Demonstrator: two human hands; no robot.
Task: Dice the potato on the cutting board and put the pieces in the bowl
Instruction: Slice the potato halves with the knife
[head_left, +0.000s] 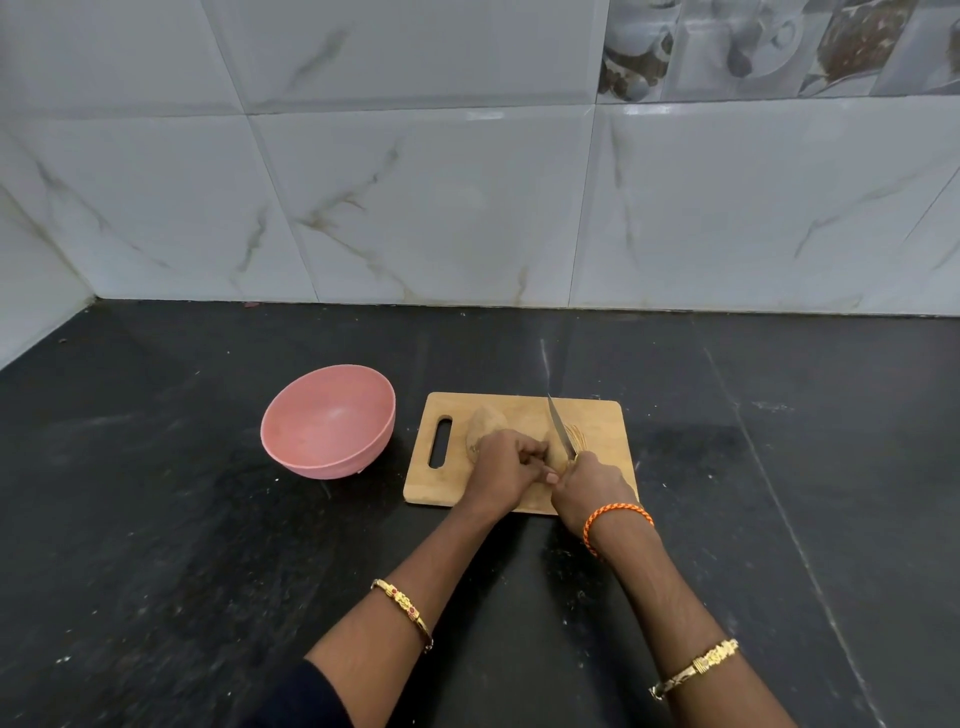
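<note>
One whole potato (485, 422) lies on the board (597, 421), pinned by the left hand (506, 467) while the right hand (589, 486) grips the knife (560, 427); curled fingers close to the blade risk a nick if the potato rolls.

Potato (484, 422) half hidden under left hand (501, 467), knife handle concealed

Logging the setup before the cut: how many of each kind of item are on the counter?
Bowl, pink: 1
Cutting board, wooden: 1
Potato: 1
Knife, in the right hand: 1
Total: 4
The left hand steadies the potato.
</note>
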